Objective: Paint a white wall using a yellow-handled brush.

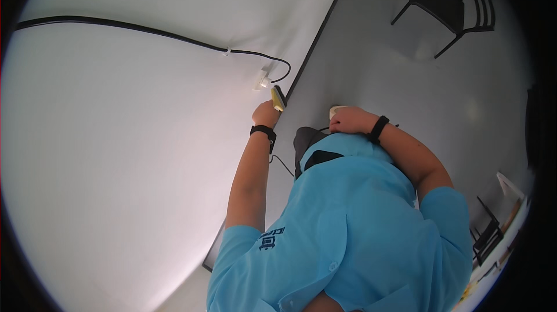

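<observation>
At the left, my left hand (265,114) is shut on a yellow-and-grey brush (278,99) with dark bristles. The brush is beside the white wall (152,107), close to the dark skirting strip (320,33). Just beyond it, a white plug (265,81) sits in a wall socket. My right hand (353,119) is in front of my waist with its fingers curled. A cream, rounded object (335,111) shows partly behind those fingers; whether the hand holds it I cannot tell.
A black cable (143,29) runs along the wall to the plug, held by a clip (227,51). A thin cord (283,164) hangs beside my left forearm. On the grey floor (374,72) stands a dark chair (439,1); another dark chair (487,238) is at lower right.
</observation>
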Action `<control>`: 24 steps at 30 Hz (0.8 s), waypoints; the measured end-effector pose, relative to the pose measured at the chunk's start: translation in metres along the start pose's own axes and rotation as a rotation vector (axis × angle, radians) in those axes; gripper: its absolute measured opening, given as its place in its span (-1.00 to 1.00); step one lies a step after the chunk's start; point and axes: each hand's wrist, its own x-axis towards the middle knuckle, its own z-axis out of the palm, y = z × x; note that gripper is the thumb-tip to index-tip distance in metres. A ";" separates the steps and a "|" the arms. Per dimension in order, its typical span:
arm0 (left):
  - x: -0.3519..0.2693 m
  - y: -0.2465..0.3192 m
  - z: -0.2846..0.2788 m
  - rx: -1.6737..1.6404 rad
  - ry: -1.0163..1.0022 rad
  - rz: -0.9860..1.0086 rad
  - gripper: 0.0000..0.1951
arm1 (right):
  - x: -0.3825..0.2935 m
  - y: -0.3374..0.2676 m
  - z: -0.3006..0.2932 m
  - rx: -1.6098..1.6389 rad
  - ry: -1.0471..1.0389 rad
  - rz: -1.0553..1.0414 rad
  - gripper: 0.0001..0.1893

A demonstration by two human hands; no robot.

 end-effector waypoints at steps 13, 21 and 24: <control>0.061 0.033 0.040 -0.418 -0.247 0.106 -0.69 | -0.016 0.010 0.000 0.020 0.014 0.100 -0.72; 0.083 0.023 0.091 -0.335 0.085 0.206 -0.83 | -0.022 0.016 -0.005 0.058 0.044 0.113 -0.74; 0.084 0.028 0.111 -0.498 0.158 0.108 -0.85 | -0.020 0.014 -0.007 0.054 0.053 0.091 -0.74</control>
